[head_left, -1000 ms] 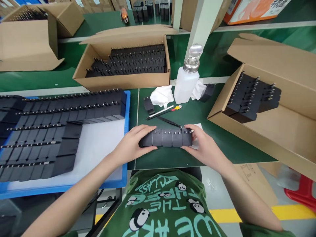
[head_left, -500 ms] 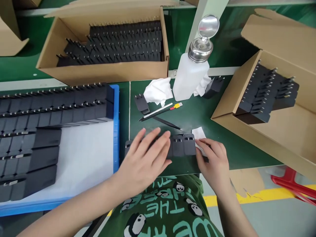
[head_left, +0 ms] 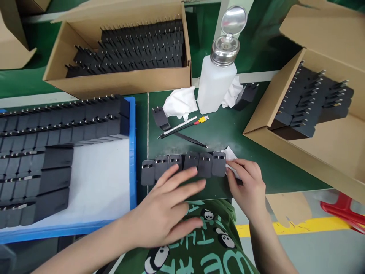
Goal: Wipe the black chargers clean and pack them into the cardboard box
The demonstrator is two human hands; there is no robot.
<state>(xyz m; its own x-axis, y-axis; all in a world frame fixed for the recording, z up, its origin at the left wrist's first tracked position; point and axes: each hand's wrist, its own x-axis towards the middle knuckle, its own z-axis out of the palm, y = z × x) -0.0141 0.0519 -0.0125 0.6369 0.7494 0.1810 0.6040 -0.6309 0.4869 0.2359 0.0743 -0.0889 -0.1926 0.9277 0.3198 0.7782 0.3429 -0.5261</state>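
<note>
Several black power adapters [head_left: 219, 164] stand in a row near the table's front edge, their metal prongs facing up. My left hand [head_left: 168, 207] is open with fingers spread, at the near side of the row; its fingertips overlap the middle adapters in view, and I cannot tell if they touch. At the row's right end, my right hand [head_left: 248, 186] is closed on a white wipe [head_left: 229, 153]. The wipe lies against the last adapter's side, and part of it is hidden by the fingers.
Behind the row lie tweezers [head_left: 191, 140], a pen [head_left: 179, 127], a yellow-tipped cable [head_left: 203, 119], and crumpled wipes [head_left: 181, 102]. A white pump bottle [head_left: 216, 85] stands open-lidded. Adapters fill parts of a blue-rimmed tray [head_left: 132, 152], a left carton [head_left: 119, 80] and a right carton [head_left: 258, 127].
My left hand has drawn back toward me and uncovered more of the adapter row. My right hand stays at the row's right end with the wipe. The camera view has shifted slightly.
</note>
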